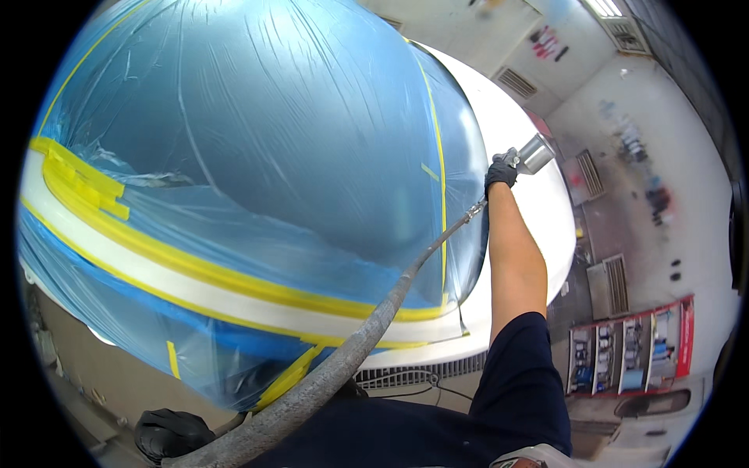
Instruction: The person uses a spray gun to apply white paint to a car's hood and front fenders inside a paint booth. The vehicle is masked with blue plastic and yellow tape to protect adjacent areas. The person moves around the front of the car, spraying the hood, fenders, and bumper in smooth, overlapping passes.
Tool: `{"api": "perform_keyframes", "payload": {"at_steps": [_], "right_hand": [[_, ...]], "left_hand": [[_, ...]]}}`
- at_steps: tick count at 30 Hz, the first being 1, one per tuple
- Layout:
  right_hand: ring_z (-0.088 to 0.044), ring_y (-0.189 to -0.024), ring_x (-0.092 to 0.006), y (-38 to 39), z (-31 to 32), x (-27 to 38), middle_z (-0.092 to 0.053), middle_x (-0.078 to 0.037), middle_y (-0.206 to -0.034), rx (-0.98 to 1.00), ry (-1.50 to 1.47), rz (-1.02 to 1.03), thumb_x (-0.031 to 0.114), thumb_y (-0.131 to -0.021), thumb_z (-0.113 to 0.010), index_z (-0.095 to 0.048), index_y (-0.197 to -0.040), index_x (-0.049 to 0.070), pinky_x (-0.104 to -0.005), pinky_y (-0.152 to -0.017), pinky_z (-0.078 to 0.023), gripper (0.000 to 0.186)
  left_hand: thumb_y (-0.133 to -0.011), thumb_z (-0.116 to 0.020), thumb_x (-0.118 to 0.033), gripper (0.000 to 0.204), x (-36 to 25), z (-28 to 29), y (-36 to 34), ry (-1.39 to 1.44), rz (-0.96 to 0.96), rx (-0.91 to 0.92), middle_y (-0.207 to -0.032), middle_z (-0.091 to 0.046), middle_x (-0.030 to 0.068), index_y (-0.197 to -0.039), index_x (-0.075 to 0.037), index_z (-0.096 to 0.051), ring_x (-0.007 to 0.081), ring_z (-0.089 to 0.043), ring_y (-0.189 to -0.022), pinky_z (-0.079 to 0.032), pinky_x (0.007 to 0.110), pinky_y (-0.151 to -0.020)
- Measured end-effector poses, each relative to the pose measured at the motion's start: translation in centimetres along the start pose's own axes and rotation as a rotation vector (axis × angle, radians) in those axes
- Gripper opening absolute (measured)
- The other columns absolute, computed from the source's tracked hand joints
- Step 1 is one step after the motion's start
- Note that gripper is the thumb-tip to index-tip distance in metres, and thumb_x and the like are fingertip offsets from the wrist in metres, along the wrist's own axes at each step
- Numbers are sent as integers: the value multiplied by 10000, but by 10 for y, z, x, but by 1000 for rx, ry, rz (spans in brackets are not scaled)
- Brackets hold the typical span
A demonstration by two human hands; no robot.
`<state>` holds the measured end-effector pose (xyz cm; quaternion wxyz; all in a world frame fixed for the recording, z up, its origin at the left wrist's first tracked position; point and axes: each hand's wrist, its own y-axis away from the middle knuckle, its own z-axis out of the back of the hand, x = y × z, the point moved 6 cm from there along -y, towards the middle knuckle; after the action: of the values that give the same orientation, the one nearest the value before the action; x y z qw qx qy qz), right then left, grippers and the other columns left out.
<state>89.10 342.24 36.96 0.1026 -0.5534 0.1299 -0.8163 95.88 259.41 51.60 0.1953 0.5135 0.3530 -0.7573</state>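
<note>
Reaching out at 1 o'clock, the right hand (500, 173), in a black glove, is wrapped tight around the grip of a spray gun (524, 158) whose shiny metal cup points up and away; the fingers are closed around the handle, though whether the trigger is pressed cannot be told. The gun hangs over the bare white panel (521, 226) of a car, along the right edge of the masked area. A thick grey air hose (343, 366) runs from the gun down to 7 o'clock, where the left hand (172, 433), also gloved in black, sits low and appears to steady it; its grip cannot be made out.

Masking looks complete: blue plastic film (257, 132) covers the glass and most of the body, sealed with yellow tape (195, 269) along the seams. 1 white strip running from 9 o'clock toward 5 o'clock and the white panel at 3 o'clock are left exposed. No mist or wet edge shows, so how much coat is on cannot be judged.

Shelves of cans (628, 355) stand at 4 o'clock beside floor grates (608, 285). The hose drapes across the film and could drag over the exposed strip.
</note>
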Motion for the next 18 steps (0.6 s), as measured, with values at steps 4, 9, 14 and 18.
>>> {"api": "perform_keyframes", "payload": {"at_steps": [4, 9, 14, 18], "right_hand": [[-648, -808, -222, 74, 69, -3, -675, -92, -986, -84, -19, -128, 275, -816, -676, -592, -1183, 68, -350, -756, -516, 431], [-566, -684, -171, 114, 175, -28, -598, -79, -908, -124, -35, -153, 213, -845, -629, -550, -1189, 137, -332, -631, -483, 361], [-498, -535, -162, 257, 193, 4, -539, -33, -829, -53, -279, -278, 156, -811, -631, -547, -1172, 175, -339, -486, -437, 371], [-466, -462, -143, 375, 221, 39, -510, -12, -687, -122, -442, -511, 134, -796, -652, -563, -1006, 128, -318, -406, -389, 228]], "left_hand": [[-820, -747, -397, 423, 22, 78, 87, -109, 156, -119, -705, -599, 68, -936, -37, -558, 187, -546, -513, -437, 334, -460], [-823, -735, -430, 446, 65, 181, 185, -81, 445, -228, -685, -574, 67, -798, -34, -533, 165, -558, -548, -427, 327, -489], [-843, -693, -424, 429, 52, 258, 188, -77, -8, -103, -700, -564, 76, -843, -32, -519, 178, -559, -587, -439, 336, -523], [-876, -640, -391, 370, 45, 293, 165, 238, -156, 71, -697, -553, 74, -848, -41, -523, 180, -547, -586, -438, 338, -518]]}}
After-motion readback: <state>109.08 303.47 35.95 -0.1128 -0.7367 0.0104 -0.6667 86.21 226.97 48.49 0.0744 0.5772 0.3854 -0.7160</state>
